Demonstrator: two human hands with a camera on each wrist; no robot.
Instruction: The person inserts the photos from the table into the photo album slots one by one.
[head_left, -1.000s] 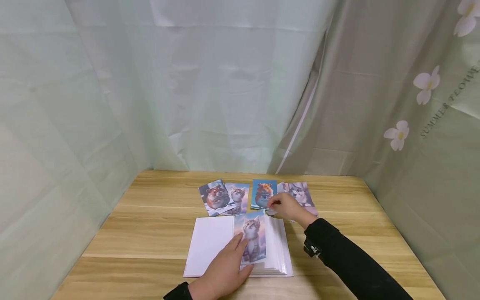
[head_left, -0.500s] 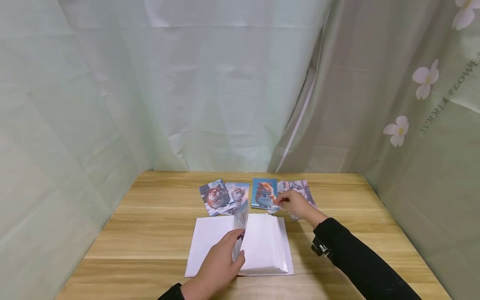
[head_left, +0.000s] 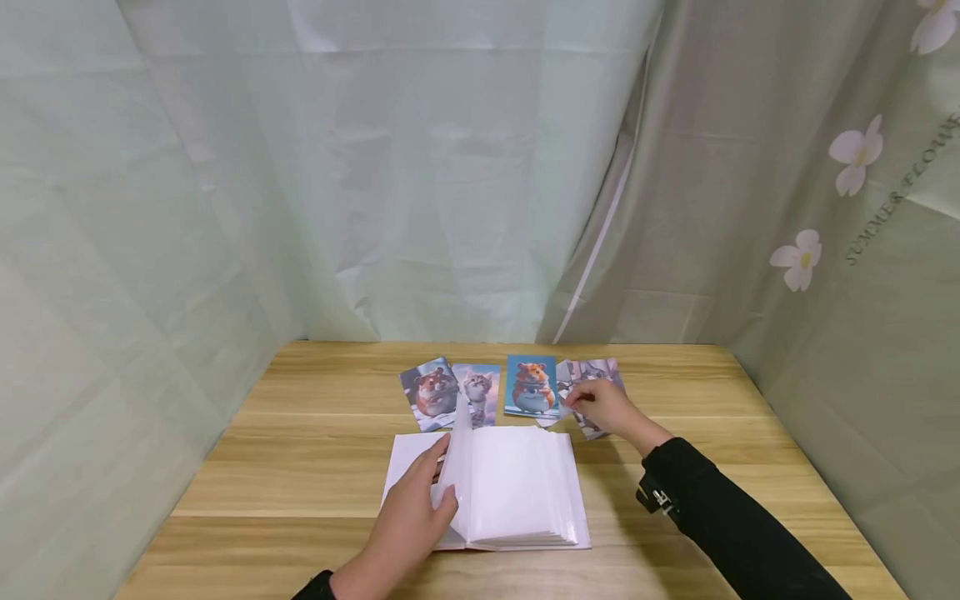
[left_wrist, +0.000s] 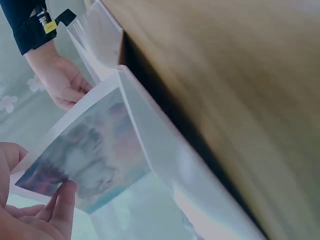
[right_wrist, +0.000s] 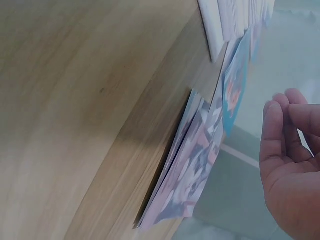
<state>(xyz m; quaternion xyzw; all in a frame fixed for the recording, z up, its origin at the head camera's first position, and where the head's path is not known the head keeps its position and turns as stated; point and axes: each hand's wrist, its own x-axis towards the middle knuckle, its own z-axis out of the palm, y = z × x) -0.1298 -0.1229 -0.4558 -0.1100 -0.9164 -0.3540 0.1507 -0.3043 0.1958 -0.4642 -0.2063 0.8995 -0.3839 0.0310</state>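
Pinching a raised page (head_left: 462,471), the left hand (head_left: 401,512) has the open album (head_left: 521,487) beneath it and to its right; the right hand (head_left: 609,408), fingers curled, has cat cards (right_wrist: 187,172) near it, and whether it grips anything I cannot tell.

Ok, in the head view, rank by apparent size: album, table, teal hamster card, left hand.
1. Table
2. Open album
3. Left hand, looking larger for being nearer
4. Teal hamster card

dark lettering (head_left: 900,192) on the curtain (head_left: 862,358) to my right, I read SUMMER FLOWE, slanting upward, cut off at the head view's edge
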